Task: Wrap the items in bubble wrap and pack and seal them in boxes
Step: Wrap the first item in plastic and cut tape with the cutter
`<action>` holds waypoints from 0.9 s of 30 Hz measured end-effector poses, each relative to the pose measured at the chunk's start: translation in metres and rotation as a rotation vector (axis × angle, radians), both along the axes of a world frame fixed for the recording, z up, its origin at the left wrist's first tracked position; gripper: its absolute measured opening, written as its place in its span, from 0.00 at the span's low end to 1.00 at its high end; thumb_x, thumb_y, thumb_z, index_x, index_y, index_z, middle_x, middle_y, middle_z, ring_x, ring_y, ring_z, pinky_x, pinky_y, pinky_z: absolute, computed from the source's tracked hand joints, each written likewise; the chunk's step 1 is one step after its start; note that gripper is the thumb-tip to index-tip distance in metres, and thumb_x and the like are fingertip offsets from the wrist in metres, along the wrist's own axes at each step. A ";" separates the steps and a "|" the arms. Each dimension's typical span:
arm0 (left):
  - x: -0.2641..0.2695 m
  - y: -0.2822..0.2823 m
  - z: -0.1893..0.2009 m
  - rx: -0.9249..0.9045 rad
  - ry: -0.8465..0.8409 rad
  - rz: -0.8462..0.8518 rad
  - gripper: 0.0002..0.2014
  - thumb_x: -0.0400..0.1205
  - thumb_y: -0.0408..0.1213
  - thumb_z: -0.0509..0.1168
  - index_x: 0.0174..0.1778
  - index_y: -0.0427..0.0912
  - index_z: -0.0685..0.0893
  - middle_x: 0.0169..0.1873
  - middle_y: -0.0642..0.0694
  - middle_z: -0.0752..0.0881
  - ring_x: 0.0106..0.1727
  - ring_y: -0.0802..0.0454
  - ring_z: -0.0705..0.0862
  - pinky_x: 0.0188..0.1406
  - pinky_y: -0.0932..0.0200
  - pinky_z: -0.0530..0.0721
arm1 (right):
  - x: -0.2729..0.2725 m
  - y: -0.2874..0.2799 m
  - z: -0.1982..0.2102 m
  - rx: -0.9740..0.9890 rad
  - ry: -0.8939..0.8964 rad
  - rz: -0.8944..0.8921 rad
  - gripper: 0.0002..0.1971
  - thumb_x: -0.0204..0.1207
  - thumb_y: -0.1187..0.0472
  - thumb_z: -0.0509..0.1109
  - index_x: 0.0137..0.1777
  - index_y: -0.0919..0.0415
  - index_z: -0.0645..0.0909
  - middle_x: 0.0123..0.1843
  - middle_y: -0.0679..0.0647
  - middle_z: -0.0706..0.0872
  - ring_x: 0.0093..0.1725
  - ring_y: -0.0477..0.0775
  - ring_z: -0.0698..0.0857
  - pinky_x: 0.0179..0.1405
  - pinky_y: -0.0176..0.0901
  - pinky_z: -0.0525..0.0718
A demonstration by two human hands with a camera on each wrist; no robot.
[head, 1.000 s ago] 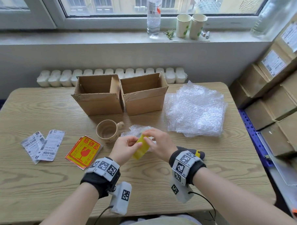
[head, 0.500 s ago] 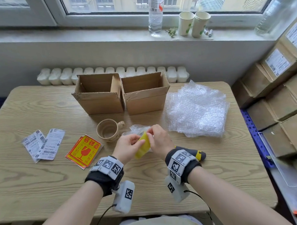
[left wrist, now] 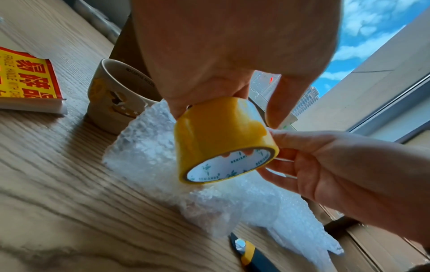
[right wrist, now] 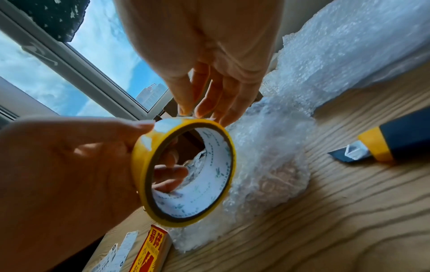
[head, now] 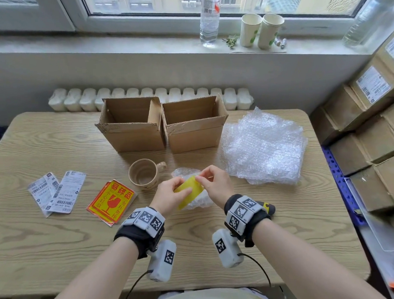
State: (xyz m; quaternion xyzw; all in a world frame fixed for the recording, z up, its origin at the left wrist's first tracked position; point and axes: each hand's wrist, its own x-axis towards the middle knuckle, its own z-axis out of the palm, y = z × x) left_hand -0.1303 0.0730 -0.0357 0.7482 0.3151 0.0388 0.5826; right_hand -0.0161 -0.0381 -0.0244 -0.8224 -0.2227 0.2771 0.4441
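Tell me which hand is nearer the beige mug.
Left. The left hand grips the tape roll just right of the beige mug; the right hand is farther right.

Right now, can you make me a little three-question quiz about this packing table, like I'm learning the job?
1. True or false: both cardboard boxes are taped closed.
2. What are both hands holding? A) mug B) yellow tape roll C) utility knife
3. Fill in: the bundle lying under the tape is wrapped in ____ wrap.

Key:
1. False; both stand open.
2. B; the left hand grips the roll, the right hand pinches at its edge.
3. Bubble; the wrapped bundle rests on the table.
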 end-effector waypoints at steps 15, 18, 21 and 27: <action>0.026 0.010 0.006 0.258 0.219 0.007 0.13 0.72 0.57 0.71 0.37 0.52 0.80 0.34 0.50 0.84 0.39 0.48 0.82 0.40 0.55 0.81 | 0.037 -0.010 0.020 0.123 0.090 -0.075 0.07 0.77 0.68 0.71 0.39 0.61 0.78 0.35 0.58 0.86 0.36 0.56 0.90 0.47 0.61 0.88; 0.030 0.012 0.010 0.307 0.227 -0.075 0.11 0.75 0.57 0.69 0.50 0.60 0.81 0.45 0.54 0.86 0.47 0.50 0.85 0.50 0.52 0.84 | 0.040 -0.011 0.027 0.124 0.091 -0.051 0.07 0.77 0.67 0.71 0.39 0.60 0.78 0.36 0.58 0.86 0.37 0.57 0.90 0.44 0.59 0.89; 0.034 0.011 0.015 0.259 0.188 -0.089 0.03 0.76 0.52 0.69 0.39 0.61 0.82 0.47 0.48 0.88 0.40 0.47 0.86 0.44 0.47 0.88 | 0.047 -0.010 0.027 0.088 0.043 -0.004 0.06 0.74 0.64 0.74 0.42 0.58 0.79 0.40 0.54 0.87 0.42 0.54 0.90 0.48 0.56 0.89; 0.041 0.012 0.020 0.208 0.128 -0.016 0.06 0.78 0.49 0.68 0.36 0.57 0.80 0.45 0.42 0.88 0.42 0.39 0.87 0.44 0.42 0.87 | 0.038 -0.008 0.011 -0.003 -0.024 0.187 0.40 0.65 0.61 0.82 0.74 0.53 0.65 0.72 0.49 0.72 0.70 0.47 0.74 0.70 0.47 0.76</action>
